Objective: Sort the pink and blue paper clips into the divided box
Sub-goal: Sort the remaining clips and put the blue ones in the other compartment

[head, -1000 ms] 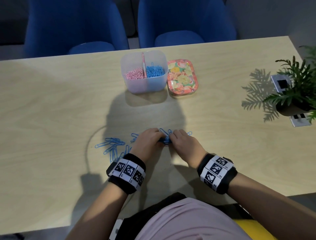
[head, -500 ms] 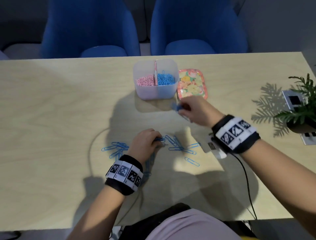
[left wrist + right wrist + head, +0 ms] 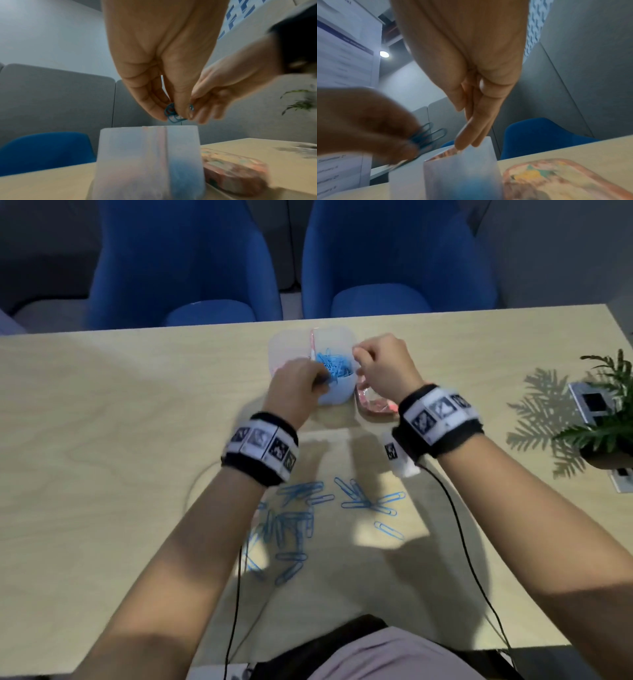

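Observation:
The translucent divided box stands at the table's far middle, with blue paper clips heaped in its right compartment. My left hand hovers over the box's near edge and pinches a small bunch of blue clips, also visible in the right wrist view. My right hand hangs over the box's right rim with its fingers pointing down and nothing visible in them. My left hand hides most of the left compartment. Several loose blue clips lie on the table between my forearms.
A floral tin lid lies right beside the box, partly under my right wrist. A potted plant and a wall-socket plate sit at the table's right edge. Two blue chairs stand behind the table.
My left hand lifted from the loose pile with blue clips and moved up over the box. My right hand moved from in front of the box to above its right rim.

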Tool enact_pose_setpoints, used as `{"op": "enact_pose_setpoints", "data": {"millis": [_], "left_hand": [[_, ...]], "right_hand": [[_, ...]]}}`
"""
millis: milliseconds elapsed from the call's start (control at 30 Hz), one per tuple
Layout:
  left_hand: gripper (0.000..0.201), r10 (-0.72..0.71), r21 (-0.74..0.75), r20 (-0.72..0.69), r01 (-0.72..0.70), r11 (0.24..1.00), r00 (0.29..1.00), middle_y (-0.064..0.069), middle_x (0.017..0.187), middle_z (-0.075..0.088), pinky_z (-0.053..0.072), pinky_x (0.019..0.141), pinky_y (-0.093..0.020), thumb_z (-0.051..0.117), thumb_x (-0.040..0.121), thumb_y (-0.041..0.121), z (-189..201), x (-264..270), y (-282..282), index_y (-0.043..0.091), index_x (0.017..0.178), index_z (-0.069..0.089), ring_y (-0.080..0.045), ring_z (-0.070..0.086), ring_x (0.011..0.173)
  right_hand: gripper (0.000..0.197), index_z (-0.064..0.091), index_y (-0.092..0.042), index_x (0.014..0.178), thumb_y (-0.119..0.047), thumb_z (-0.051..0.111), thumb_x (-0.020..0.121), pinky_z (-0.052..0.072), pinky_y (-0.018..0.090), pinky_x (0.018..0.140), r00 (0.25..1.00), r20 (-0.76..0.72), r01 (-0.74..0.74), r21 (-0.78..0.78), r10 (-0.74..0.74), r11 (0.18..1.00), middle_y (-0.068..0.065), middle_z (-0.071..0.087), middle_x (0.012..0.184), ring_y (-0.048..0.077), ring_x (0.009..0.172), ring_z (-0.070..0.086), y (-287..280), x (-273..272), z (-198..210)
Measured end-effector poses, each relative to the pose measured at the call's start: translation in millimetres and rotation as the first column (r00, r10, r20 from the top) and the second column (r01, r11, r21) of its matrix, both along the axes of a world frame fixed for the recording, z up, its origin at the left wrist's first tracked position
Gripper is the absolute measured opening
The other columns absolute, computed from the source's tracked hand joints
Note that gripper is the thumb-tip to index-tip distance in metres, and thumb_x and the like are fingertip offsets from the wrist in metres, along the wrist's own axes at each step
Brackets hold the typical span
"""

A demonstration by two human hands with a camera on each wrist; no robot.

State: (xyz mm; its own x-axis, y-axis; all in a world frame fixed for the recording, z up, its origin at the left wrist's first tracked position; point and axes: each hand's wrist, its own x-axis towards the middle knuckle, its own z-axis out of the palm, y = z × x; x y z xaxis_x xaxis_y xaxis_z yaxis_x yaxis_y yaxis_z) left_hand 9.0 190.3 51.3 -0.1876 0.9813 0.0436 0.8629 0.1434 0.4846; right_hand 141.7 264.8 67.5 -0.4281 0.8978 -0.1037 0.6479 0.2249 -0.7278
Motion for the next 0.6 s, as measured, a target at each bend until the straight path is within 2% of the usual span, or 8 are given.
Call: {"op": "enact_pose_setpoints", "data": {"millis": [67, 133, 200, 267, 333, 400, 500, 600], "left_hand": [[0.021, 0.025, 0.004, -0.016, -0.025, 1.0, 1.0, -0.017, 0.106, 0.066, 0.035, 0.082, -0.03, 0.062, 0.082, 0.014, 3, -2, 28, 0.004, 0.1, 0.066, -0.031, 0.056, 0.103], [0.021, 0.036, -0.05, 0.012, -0.036, 0.998, 0.999, -0.016, 0.102, 0.063, 0.034, 0.081, -0.029, 0.064, 0.08, 0.015, 4, -1, 48, 0.007, 0.099, 0.065, -0.029, 0.054, 0.103], [0.018, 0.037, -0.148, 0.011, -0.035, 0.988, 0.999, -0.012, 0.091, 0.058, 0.038, 0.079, -0.031, 0.069, 0.078, 0.021, 5, 2, 61, 0.011, 0.092, 0.063, -0.028, 0.056, 0.096], [0.028, 0.05, -0.194, 0.009, -0.047, 0.98, 0.999, -0.014, 0.09, 0.057, 0.039, 0.075, -0.033, 0.073, 0.075, 0.028, 1, 3, 66, 0.006, 0.089, 0.061, -0.029, 0.055, 0.091], [0.036, 0.067, -0.139, -0.002, -0.066, 0.988, 0.998, -0.019, 0.098, 0.062, 0.039, 0.08, -0.036, 0.069, 0.079, 0.029, -2, 4, 61, -0.001, 0.096, 0.062, -0.032, 0.055, 0.097], [0.028, 0.059, 0.036, 0.011, -0.06, 0.998, 0.998, -0.018, 0.099, 0.065, 0.039, 0.08, -0.033, 0.062, 0.084, 0.025, -3, 7, 43, 0.001, 0.098, 0.064, -0.032, 0.057, 0.096], [0.013, -0.062, 0.118, 0.064, 0.054, 0.992, 0.996, -0.011, 0.09, 0.068, 0.033, 0.07, -0.022, 0.06, 0.085, 0.017, -13, 18, -2, 0.006, 0.089, 0.066, -0.025, 0.057, 0.085], [0.028, -0.272, -0.195, 0.195, 0.309, 0.931, 0.942, -0.013, 0.099, 0.065, 0.044, 0.083, -0.031, 0.071, 0.077, 0.023, -43, 33, -46, 0.008, 0.099, 0.066, -0.024, 0.055, 0.09]], "right_hand": [[0.035, 0.059, -0.003, 0.062, -0.022, 0.044, 0.086, 0.053, 0.051, 0.066, 0.999, -0.021, 0.031, 0.04, -0.03, 0.999, 0.019, 0.063, 0.066, 0.038, 0.072, 0.064, -18, 25, -9], [0.027, 0.065, 0.0, 0.072, -0.015, 0.049, 0.087, 0.052, 0.055, 0.069, 1.0, -0.02, 0.015, -0.019, -0.015, 1.0, 0.022, 0.067, 0.072, 0.037, 0.07, 0.065, -40, 49, -19], [0.021, 0.068, -0.004, 0.078, -0.013, 0.052, 0.088, 0.054, 0.052, 0.069, 0.999, 0.024, -0.037, -0.075, 0.039, 0.996, 0.019, 0.069, 0.074, 0.036, 0.069, 0.066, -63, 72, -26], [0.015, 0.069, -0.01, 0.082, -0.013, 0.055, 0.086, 0.052, 0.041, 0.071, 0.987, 0.134, -0.086, -0.053, 0.093, 0.995, 0.016, 0.07, 0.075, 0.037, 0.074, 0.065, -79, 92, -34], [0.012, 0.068, -0.013, 0.082, -0.01, 0.057, 0.084, 0.041, 0.029, 0.066, 0.963, 0.246, -0.111, -0.027, 0.114, 0.993, 0.012, 0.07, 0.074, 0.034, 0.076, 0.064, -91, 107, -40], [0.005, 0.065, -0.015, 0.083, -0.014, 0.061, 0.081, 0.04, 0.028, 0.066, 0.952, 0.283, -0.109, -0.04, 0.116, 0.993, 0.008, 0.07, 0.076, 0.03, 0.078, 0.064, -101, 120, -45], [0.03, 0.064, -0.014, 0.099, -0.029, 0.073, 0.074, 0.048, 0.037, 0.078, 0.93, 0.305, -0.178, -0.123, 0.207, 0.976, 0.004, 0.065, 0.091, 0.026, 0.089, 0.06, -117, 134, -59], [0.063, 0.058, -0.015, 0.119, -0.039, 0.079, 0.065, 0.044, 0.035, 0.09, 0.885, 0.383, -0.225, -0.144, 0.264, 0.964, 0.002, 0.053, 0.118, 0.024, 0.108, 0.048, -128, 135, -72]]}}
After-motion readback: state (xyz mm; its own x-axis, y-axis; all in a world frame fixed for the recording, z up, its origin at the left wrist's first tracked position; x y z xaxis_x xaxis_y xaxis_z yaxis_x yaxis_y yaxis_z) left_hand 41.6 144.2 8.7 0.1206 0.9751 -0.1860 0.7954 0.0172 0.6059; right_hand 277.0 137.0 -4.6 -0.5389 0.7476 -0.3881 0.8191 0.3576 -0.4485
